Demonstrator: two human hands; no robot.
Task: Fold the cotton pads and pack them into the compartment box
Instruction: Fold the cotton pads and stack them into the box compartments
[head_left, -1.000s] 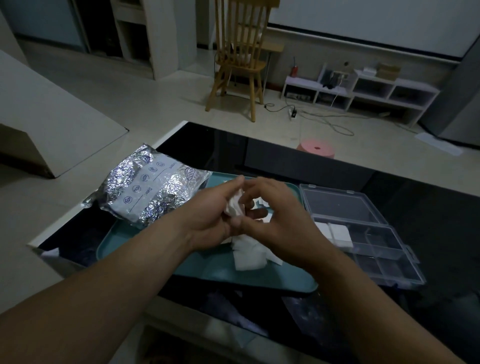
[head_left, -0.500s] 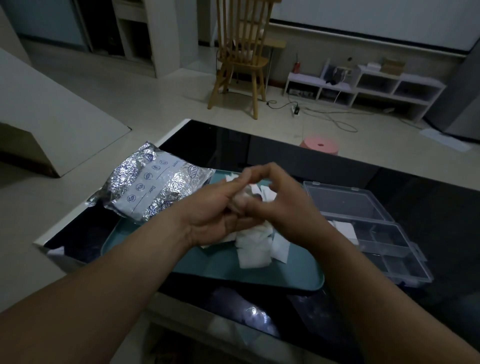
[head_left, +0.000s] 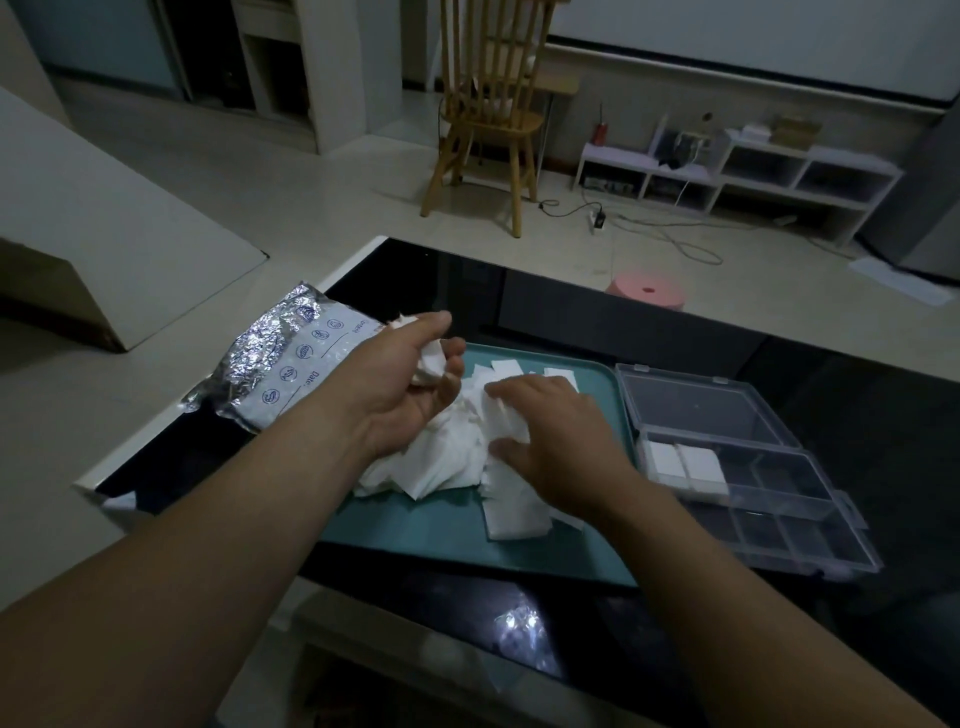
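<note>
A heap of white cotton pads (head_left: 447, 457) lies on a teal tray (head_left: 467, 540). My left hand (head_left: 400, 384) hovers above the heap's left side and grips a crumpled cotton pad (head_left: 431, 361) in its curled fingers. My right hand (head_left: 550, 447) rests on the heap's right part with fingers spread, its thumb on the pads. The clear compartment box (head_left: 748, 467) stands open right of the tray. Two folded pads (head_left: 685, 465) lie in its near-left compartments.
A silver foil pack (head_left: 280, 364) lies at the tray's far left, partly over the edge of the black glass table (head_left: 571, 312). Beyond the table are a pink stool (head_left: 649, 291), a wooden chair (head_left: 488, 114) and cables on the floor.
My hands have separated. The left hand keeps the pad and has lifted to the left; the right hand has dropped onto the heap on the tray.
</note>
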